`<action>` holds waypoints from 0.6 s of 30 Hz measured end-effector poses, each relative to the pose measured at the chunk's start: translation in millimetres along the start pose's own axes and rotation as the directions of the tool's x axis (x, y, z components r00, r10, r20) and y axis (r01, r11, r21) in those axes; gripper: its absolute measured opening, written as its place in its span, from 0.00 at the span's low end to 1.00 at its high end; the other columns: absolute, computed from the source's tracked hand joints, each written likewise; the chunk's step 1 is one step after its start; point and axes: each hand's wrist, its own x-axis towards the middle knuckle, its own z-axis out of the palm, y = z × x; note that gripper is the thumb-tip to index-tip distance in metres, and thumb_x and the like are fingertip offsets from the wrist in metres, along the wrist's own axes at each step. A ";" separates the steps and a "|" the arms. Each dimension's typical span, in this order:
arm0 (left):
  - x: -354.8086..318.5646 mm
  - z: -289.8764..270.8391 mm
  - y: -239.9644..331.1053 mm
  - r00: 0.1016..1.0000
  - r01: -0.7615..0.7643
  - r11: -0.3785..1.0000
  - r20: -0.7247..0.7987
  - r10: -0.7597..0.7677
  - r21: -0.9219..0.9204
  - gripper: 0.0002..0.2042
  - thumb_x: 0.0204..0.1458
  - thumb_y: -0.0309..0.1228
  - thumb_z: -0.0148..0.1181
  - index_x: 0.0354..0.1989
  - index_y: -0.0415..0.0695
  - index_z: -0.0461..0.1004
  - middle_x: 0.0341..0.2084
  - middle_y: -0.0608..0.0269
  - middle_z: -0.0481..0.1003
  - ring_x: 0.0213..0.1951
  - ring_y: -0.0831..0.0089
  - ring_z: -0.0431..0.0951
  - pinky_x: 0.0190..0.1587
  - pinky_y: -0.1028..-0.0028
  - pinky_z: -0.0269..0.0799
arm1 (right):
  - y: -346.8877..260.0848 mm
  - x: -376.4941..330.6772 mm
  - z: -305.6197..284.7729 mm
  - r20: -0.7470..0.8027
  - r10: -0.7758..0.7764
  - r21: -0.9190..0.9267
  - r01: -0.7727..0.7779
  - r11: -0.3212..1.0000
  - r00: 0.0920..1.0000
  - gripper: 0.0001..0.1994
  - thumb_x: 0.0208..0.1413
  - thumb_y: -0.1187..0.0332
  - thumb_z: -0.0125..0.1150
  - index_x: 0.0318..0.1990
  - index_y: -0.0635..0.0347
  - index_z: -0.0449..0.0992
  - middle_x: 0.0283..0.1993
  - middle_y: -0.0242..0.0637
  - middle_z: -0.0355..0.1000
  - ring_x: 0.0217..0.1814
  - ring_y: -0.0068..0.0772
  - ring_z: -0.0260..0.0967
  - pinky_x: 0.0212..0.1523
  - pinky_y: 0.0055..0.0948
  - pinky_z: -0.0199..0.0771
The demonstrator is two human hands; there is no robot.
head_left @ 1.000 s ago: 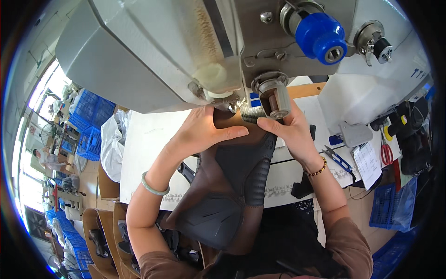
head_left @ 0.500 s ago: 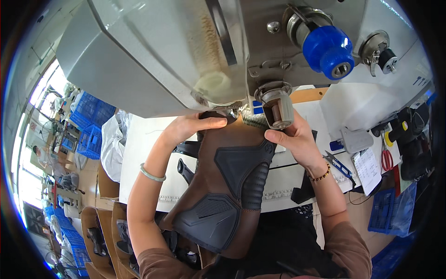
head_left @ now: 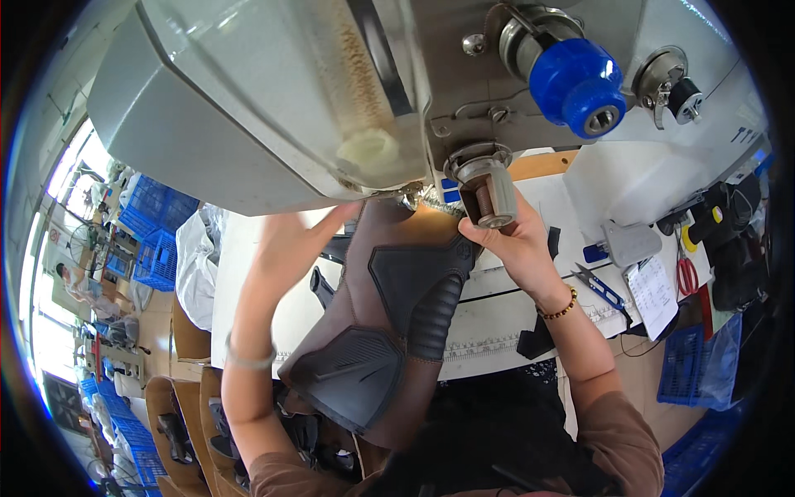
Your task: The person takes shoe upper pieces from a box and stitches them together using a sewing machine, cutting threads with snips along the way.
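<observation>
Leather piece (head_left: 374, 311): smooth brown, black ribbed/angular panels (head_left: 352, 377); top end under sewing head (head_left: 232, 116)
Left hand (head_left: 286, 253): motion-blurred, thumb spread, contact unclear
Right hand (head_left: 517, 247): pinching piece's right edge

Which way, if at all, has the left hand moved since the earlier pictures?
Yes: the left hand has shifted leftward, judged against the sewing machine.

Strong light glares from bright white windows (head_left: 74, 160) along the far left. Further in, blue plastic lattice crates (head_left: 157, 203) are stacked near pale tiled floor (head_left: 161, 331). Open brown cardboard boxes (head_left: 161, 393) stand beside the flat white bench (head_left: 236, 257), its near edge curving in view.
</observation>
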 end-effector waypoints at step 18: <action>-133.2 49.7 47.7 0.822 -0.075 0.991 -0.569 0.000 -0.108 0.18 0.53 0.37 0.30 0.24 0.40 0.67 0.28 0.51 0.71 0.44 0.54 0.70 0.61 0.47 0.49 | 18.3 -15.5 19.9 -0.136 -0.067 0.246 0.099 0.964 0.988 0.18 0.54 0.70 0.61 0.26 0.51 0.53 0.25 0.19 0.51 0.27 0.10 0.46 0.26 0.13 0.48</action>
